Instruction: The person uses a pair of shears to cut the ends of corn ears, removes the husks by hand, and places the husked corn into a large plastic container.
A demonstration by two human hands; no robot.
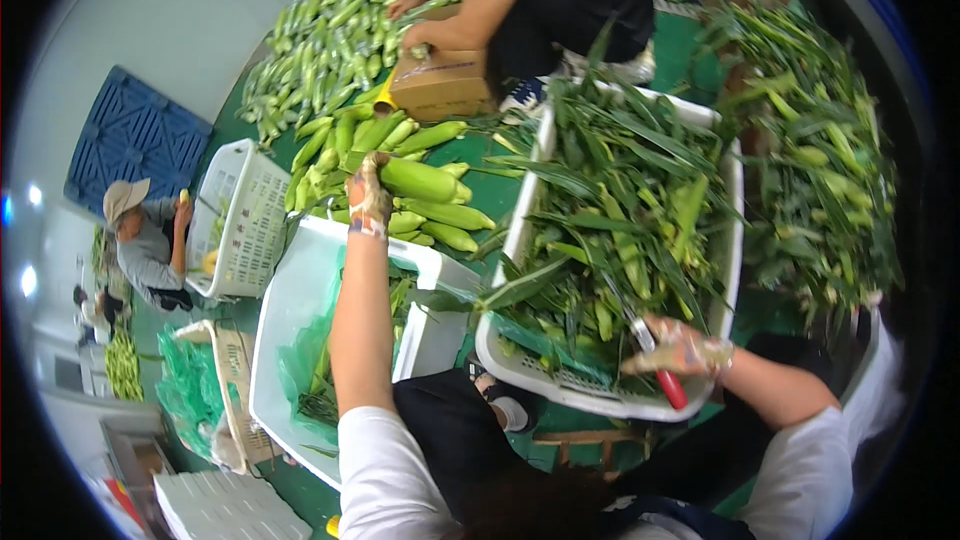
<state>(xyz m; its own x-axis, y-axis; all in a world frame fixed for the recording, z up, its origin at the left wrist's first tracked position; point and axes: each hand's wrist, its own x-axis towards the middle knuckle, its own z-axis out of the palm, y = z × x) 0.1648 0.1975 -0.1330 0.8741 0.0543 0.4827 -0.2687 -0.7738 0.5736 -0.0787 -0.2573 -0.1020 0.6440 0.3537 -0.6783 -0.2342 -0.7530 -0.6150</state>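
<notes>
My left hand (370,199), in a patterned glove, reaches out over a pile of trimmed corn ears (330,157) and grips a green husked ear of corn (420,178) by one end. More ears lie under and beside it. My right hand (679,349), gloved too, holds a knife with a red handle (671,390). Its narrow metal blade (621,294) points away from me over a white plastic crate (600,399) full of corn leaves and ears (630,232). The palm hides part of the knife's grip.
A white foam box (289,300) with green plastic and leaves stands under my left forearm. Ahead, a person in black (562,0) bends over a cardboard box (442,82) beside wrapped corn (322,52). Leafy corn (817,180) is heaped right; another person (154,240) is left by a white basket (240,217).
</notes>
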